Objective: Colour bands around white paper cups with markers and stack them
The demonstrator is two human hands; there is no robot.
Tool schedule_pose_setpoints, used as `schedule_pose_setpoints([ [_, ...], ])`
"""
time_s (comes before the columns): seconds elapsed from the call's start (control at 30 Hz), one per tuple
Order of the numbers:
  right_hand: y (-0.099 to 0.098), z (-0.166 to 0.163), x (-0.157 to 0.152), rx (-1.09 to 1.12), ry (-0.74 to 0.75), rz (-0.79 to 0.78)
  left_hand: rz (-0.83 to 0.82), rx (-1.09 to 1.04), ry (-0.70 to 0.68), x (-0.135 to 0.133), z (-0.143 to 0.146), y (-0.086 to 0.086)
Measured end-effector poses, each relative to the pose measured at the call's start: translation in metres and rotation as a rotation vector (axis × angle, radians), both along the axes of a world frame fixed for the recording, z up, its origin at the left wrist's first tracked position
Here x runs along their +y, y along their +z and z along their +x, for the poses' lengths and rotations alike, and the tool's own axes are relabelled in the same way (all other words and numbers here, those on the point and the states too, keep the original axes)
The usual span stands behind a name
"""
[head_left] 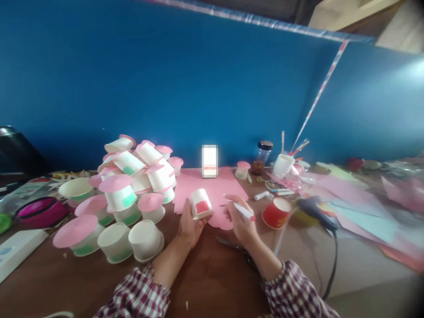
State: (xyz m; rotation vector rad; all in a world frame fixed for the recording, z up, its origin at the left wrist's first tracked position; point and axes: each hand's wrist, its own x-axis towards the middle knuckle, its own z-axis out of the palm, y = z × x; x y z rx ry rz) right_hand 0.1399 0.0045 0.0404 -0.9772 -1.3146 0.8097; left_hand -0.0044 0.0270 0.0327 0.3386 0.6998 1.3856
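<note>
My left hand (188, 225) is closed around a white paper cup (200, 204) with a red patch on its side, held just above the brown table (205, 274). My right hand (239, 221) grips a white marker with a red tip (244, 211), pointing right, close beside the cup. Both hands hover over the near edge of a pink paper sheet (212, 187). A pair of scissors (232, 245) lies on the table under my right wrist.
A heap of white cups with pink paper lids (132, 181) fills the left. A red cup (276, 213), markers (281, 191), a glass jar (262, 157), a white mug with brushes (283, 164) and a glue gun (314, 212) sit right. Coloured paper sheets (364, 212) cover the far right. A blue wall (198, 79) stands behind.
</note>
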Motion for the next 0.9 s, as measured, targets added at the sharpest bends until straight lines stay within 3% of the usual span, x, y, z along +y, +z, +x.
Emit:
schedule_pose_setpoints([
  [0.2, 0.001, -0.001, -0.006, -0.140, 0.009, -0.069, 0.063, 0.029, 0.013, 0.001, -0.002, 0.001],
  [0.33, 0.002, 0.011, -0.011, -0.396, -0.018, 0.010, -0.001, 0.014, 0.038, 0.002, -0.003, 0.002],
  [0.43, 0.002, 0.025, -0.013, -0.550, 0.068, 0.058, -0.015, 0.020, 0.037, 0.002, -0.003, 0.005],
  [0.57, 0.003, 0.042, -0.014, -0.511, 0.185, -0.014, -0.059, 0.017, 0.060, 0.001, -0.003, 0.008],
  [0.9, 0.012, 0.045, -0.021, -0.486, 0.249, -0.051, -0.059, 0.031, 0.020, 0.001, -0.002, 0.006],
])
